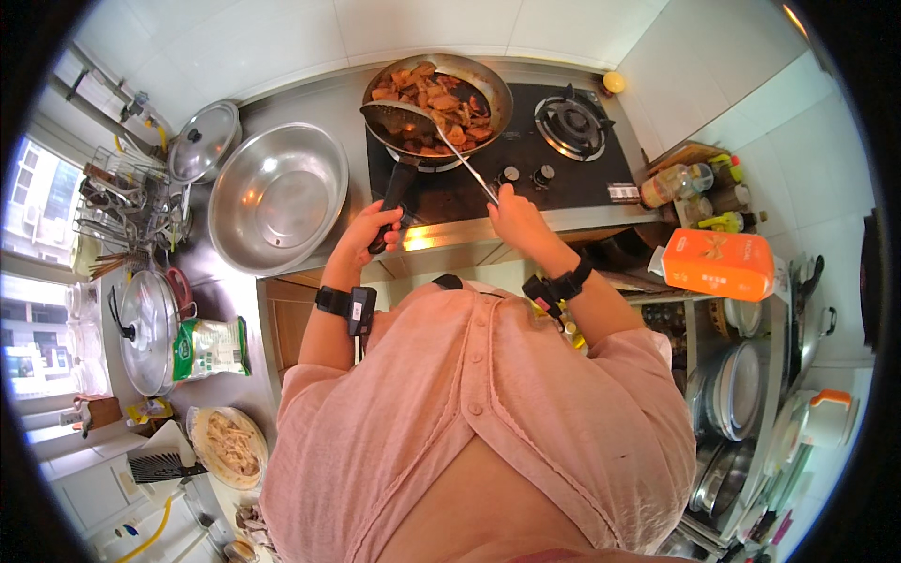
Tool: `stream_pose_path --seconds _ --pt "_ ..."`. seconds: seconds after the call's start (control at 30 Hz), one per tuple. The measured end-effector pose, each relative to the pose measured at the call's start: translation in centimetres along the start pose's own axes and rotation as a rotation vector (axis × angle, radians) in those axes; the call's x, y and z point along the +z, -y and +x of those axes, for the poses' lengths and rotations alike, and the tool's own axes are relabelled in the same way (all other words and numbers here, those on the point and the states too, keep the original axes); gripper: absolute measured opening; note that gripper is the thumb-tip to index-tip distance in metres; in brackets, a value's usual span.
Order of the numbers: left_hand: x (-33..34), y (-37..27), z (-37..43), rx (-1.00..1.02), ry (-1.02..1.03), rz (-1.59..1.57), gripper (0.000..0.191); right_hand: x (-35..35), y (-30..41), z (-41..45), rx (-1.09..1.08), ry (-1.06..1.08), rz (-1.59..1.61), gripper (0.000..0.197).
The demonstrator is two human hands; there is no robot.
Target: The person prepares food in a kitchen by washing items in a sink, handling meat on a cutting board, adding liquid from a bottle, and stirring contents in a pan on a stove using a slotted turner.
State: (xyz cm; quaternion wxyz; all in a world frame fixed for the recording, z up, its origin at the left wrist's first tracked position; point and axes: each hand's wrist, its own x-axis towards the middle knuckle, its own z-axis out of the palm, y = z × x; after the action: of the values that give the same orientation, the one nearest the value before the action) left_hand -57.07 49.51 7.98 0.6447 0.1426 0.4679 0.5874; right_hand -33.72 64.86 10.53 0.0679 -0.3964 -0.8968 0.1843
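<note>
My left hand is closed around the black handle of a frying pan, which sits over the left burner of a black gas cooktop. Browned pieces of food, apparently meat, are heaped toward the far side and right of the pan. In my right hand is the long metal handle of a slotted skimmer. Its wide perforated head rests in the left part of the pan, over some of the food. The burner under the pan is mostly hidden.
Left of the cooktop stands a large steel basin, with a lidded pot behind it. A bare burner is at right. Bottles and an orange package line the right side. A plate of food lies at lower left.
</note>
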Motion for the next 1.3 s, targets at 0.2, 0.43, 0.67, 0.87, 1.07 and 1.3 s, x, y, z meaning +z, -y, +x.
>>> stream_pose_path --seconds 0.2,0.43,0.67,0.87,1.07,1.3 --pt "-0.5 0.2 0.4 0.005 0.011 -0.016 0.017 -0.5 -0.2 2.5 -0.009 0.062 0.146 0.034" --pt "-0.2 0.0 0.0 -0.021 -0.006 -0.030 0.018 -7.5 -1.3 2.2 0.169 0.058 0.494 0.037" --pt "-0.5 0.2 0.2 -0.033 -0.007 -0.053 0.017 -5.4 -2.3 9.2 0.214 -0.075 0.268 0.042" --pt "-0.3 -0.3 0.3 -0.064 0.014 -0.022 0.023 -4.8 2.4 11.5 0.260 0.247 0.738 0.033" --pt "0.0 -0.1 0.1 -0.054 0.005 -0.011 0.021 -3.9 1.7 9.1 -0.201 0.095 -0.041 0.030" --pt "0.1 0.6 -0.2 0.004 -0.020 -0.054 0.021 -7.0 0.2 1.8 -0.280 -0.055 -0.436 0.040"
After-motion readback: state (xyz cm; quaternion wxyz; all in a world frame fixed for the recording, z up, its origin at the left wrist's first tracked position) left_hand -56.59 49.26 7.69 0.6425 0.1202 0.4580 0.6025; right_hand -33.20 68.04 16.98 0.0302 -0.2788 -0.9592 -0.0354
